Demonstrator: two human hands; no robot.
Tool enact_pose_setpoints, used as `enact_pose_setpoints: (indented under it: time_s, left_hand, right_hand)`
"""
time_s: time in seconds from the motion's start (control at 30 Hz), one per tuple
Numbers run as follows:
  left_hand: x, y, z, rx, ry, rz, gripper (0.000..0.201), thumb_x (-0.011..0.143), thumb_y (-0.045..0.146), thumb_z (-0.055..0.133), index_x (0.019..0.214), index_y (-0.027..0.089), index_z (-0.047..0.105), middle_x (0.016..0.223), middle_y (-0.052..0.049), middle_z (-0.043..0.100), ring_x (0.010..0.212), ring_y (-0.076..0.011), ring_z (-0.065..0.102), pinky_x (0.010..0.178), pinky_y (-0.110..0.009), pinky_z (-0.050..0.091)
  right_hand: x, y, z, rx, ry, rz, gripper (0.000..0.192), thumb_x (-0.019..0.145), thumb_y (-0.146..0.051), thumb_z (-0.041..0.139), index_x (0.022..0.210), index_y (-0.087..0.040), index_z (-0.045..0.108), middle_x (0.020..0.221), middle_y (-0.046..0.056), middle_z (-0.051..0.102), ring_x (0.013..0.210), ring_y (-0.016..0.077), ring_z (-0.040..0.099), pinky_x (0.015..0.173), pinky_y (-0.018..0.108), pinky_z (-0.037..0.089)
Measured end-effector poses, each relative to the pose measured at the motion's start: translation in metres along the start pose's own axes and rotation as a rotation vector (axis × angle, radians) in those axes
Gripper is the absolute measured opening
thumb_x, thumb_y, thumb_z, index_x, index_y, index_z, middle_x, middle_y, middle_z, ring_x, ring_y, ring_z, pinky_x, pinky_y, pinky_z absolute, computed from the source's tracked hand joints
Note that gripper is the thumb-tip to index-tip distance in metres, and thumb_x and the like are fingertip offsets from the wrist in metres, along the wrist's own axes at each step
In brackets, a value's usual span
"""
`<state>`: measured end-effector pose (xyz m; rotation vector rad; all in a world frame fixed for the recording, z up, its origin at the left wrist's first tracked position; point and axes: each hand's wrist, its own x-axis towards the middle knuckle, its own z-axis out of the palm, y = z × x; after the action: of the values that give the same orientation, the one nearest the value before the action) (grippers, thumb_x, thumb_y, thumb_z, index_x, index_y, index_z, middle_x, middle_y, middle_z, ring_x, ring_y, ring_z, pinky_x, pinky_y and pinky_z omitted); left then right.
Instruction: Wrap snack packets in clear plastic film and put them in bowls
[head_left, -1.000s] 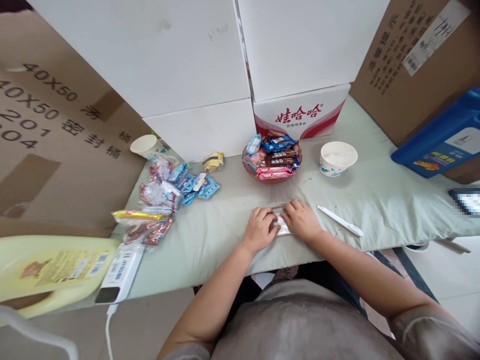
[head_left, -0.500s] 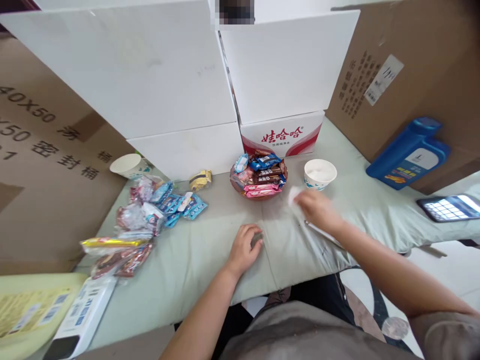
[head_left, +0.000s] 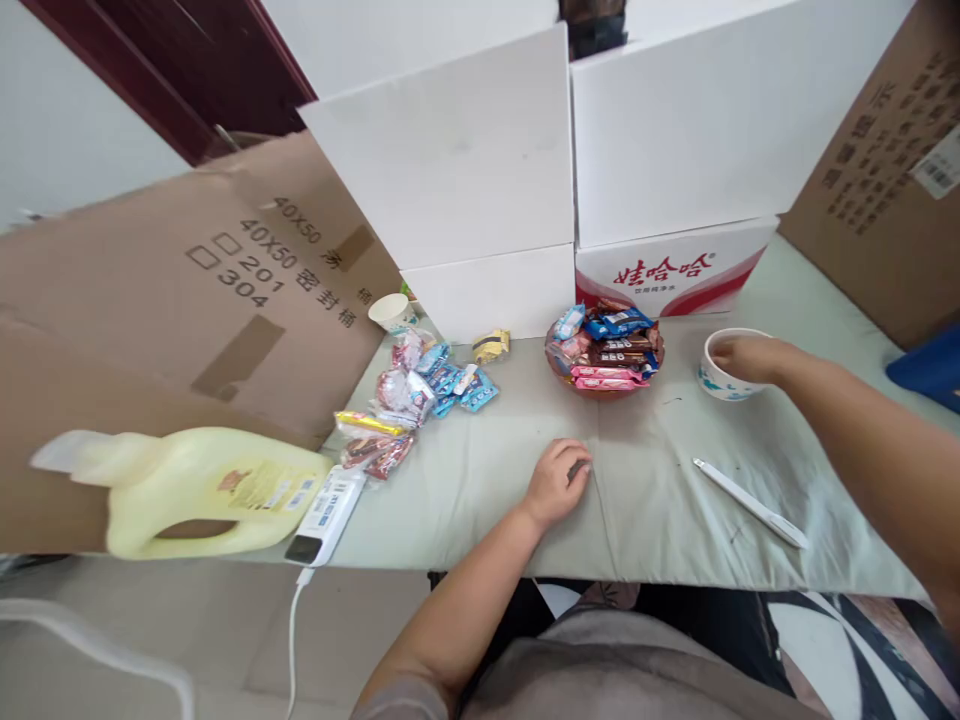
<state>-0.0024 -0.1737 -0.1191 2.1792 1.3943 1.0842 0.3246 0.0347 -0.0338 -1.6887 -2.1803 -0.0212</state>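
Over paper cup (head_left: 726, 366) rim, right hand (head_left: 746, 357) dips, fingers' grip unclear. Cup light, thin-walled, crushable: hold gently around wall. Left hand (head_left: 558, 481) loosely curled on worktop (head_left: 660, 480), holding nothing visible.

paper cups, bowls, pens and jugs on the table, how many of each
paper cups: 2, one by the right hand at, one far left
snack bowl: 1
white pen: 1
yellow jug: 1
total: 5
The left hand rests curled on the cloth, away from all of them.
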Motion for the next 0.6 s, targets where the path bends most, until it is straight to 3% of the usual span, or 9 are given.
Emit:
enact_pose_setpoints:
  time_s: [0.07, 0.13, 0.23, 0.33, 0.5, 0.6]
  left_hand:
    - [0.001, -0.013, -0.017, 0.098, 0.082, -0.052, 0.017, 0.086, 0.017, 0.050, 0.097, 0.019, 0.063, 0.099, -0.007, 0.065, 0.098, -0.0187, 0.060, 0.088, -0.035, 0.050]
    - [0.005, -0.031, -0.042, 0.279, 0.132, -0.125, 0.020, 0.084, 0.017, 0.051, 0.101, 0.018, 0.062, 0.103, -0.009, 0.064, 0.102, -0.0215, 0.058, 0.093, -0.038, 0.048]
    - [0.018, -0.062, -0.078, 0.540, 0.174, -0.278, 0.039, 0.079, 0.019, 0.058, 0.117, 0.012, 0.058, 0.123, -0.019, 0.057, 0.119, -0.0330, 0.049, 0.101, -0.050, 0.040]
    - [0.036, -0.087, -0.100, 0.812, 0.126, -0.454, 0.053, 0.078, 0.020, 0.060, 0.129, 0.009, 0.053, 0.134, -0.023, 0.051, 0.124, -0.0393, 0.044, 0.099, -0.054, 0.037]
    - [0.054, -0.095, -0.109, 0.849, 0.096, -0.491, 0.036, 0.081, 0.015, 0.052, 0.115, 0.012, 0.064, 0.116, -0.020, 0.062, 0.116, -0.0375, 0.049, 0.094, -0.052, 0.038]
    - [0.051, -0.079, -0.105, 0.611, 0.253, -0.451, 0.027, 0.082, 0.020, 0.053, 0.105, 0.017, 0.069, 0.110, -0.015, 0.064, 0.116, -0.0338, 0.049, 0.097, -0.049, 0.037]
  right_hand:
    - [-0.020, 0.002, -0.013, -0.047, -0.029, -0.010, 0.041, 0.085, -0.047, 0.058, 0.088, -0.009, 0.074, 0.085, 0.017, 0.071, 0.078, 0.0212, 0.061, 0.072, 0.038, 0.039]
    - [-0.051, 0.003, -0.025, -0.137, 0.041, -0.063, 0.041, 0.090, -0.045, 0.051, 0.104, -0.011, 0.070, 0.105, 0.020, 0.069, 0.099, 0.0279, 0.059, 0.081, 0.041, 0.041]
    - [-0.109, -0.003, -0.030, -0.012, 0.083, -0.239, 0.038, 0.093, -0.045, 0.045, 0.102, -0.016, 0.068, 0.100, 0.014, 0.070, 0.098, 0.0263, 0.061, 0.084, 0.038, 0.046]
    - [-0.160, -0.020, -0.018, 0.106, 0.020, -0.345, 0.031, 0.095, -0.043, 0.045, 0.099, -0.021, 0.067, 0.098, 0.008, 0.070, 0.095, 0.0219, 0.063, 0.084, 0.034, 0.049]
    - [-0.213, -0.036, 0.014, 0.097, 0.042, -0.296, 0.033, 0.095, -0.042, 0.043, 0.105, -0.021, 0.067, 0.108, 0.009, 0.067, 0.099, 0.0252, 0.062, 0.086, 0.040, 0.050]
    - [-0.232, -0.030, 0.028, 0.034, 0.062, -0.236, 0.036, 0.094, -0.043, 0.042, 0.109, -0.020, 0.066, 0.107, 0.011, 0.066, 0.094, 0.0269, 0.062, 0.083, 0.042, 0.050]
